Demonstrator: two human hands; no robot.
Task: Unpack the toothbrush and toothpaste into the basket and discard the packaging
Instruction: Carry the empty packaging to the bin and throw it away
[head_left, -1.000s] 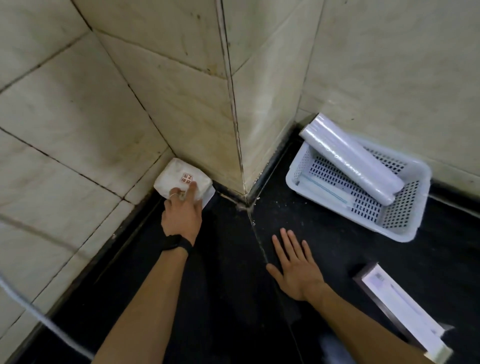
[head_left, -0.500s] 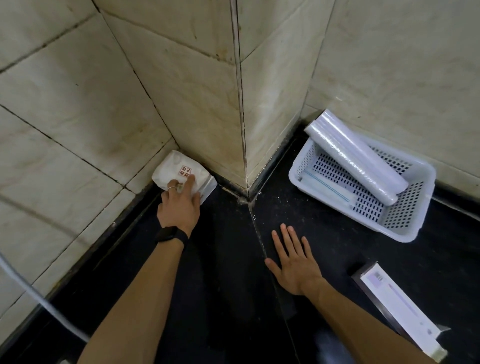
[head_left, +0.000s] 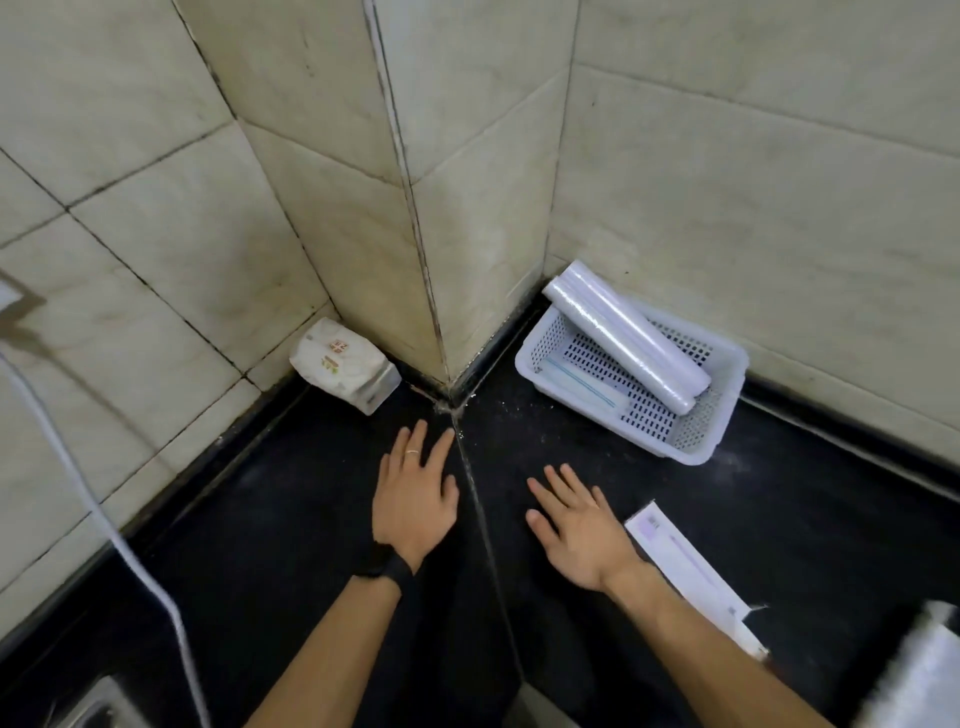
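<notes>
Your left hand (head_left: 413, 499) came off the tissue pack (head_left: 345, 365) and lay flat, empty, on the counter (head_left: 260, 519); right hand (head_left: 576, 525) also flat, empty. Toothbrush box (head_left: 685, 564) sat unopened just right of it, basket (head_left: 719, 410) farther off. Risk: your forearm could've swept the box off the near edge.

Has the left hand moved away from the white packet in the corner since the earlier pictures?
Yes. The left hand has let go of the white packet and pulled back toward the person; it lies flat on the black counter.
</notes>
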